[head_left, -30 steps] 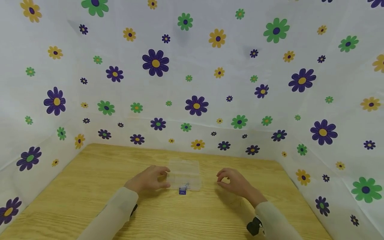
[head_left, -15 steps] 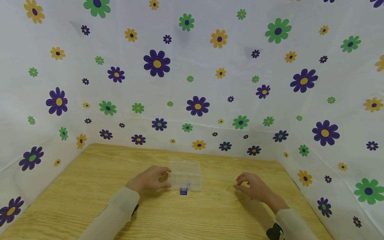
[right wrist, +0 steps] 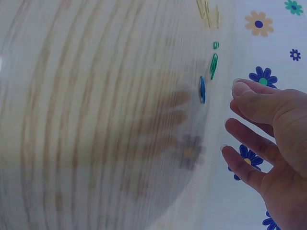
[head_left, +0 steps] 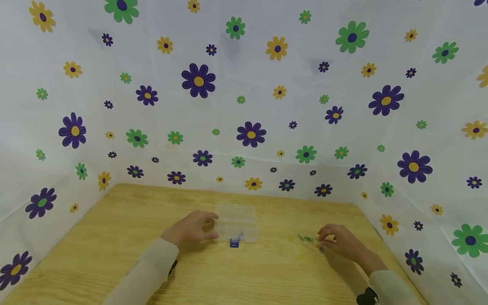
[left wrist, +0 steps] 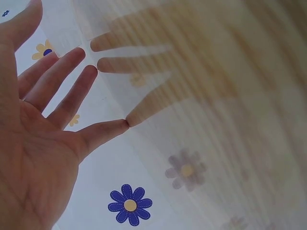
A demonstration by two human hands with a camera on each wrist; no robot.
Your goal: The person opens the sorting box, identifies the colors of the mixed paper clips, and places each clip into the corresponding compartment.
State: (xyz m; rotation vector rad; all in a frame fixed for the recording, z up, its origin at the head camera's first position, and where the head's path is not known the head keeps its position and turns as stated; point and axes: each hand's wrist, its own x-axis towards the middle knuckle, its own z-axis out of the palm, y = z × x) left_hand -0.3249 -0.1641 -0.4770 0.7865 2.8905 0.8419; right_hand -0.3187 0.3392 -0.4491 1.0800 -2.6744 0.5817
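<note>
My left hand rests at the left edge of a clear plastic box, fingers spread in the left wrist view, fingertips meeting their reflections on the tabletop. At the box's front edge sits a small dark-blue piece. Off to the right, my right hand hovers low over the table; thumb and index finger come together with nothing visible between them, the other fingers loosely bent. Beside its fingertips lies a blue paper clip. Green paper clips lie just left of it, with yellow paper clips nearby.
The wood-grain table is closed in by white flower-print cloth behind and on both sides. The right cloth side rises a short way beyond my right hand. Dark wrist gear shows at the right sleeve.
My right hand has moved rightward, away from the box, exposing green, yellow and blue paper clips on the table. The left hand and box stay in place.
</note>
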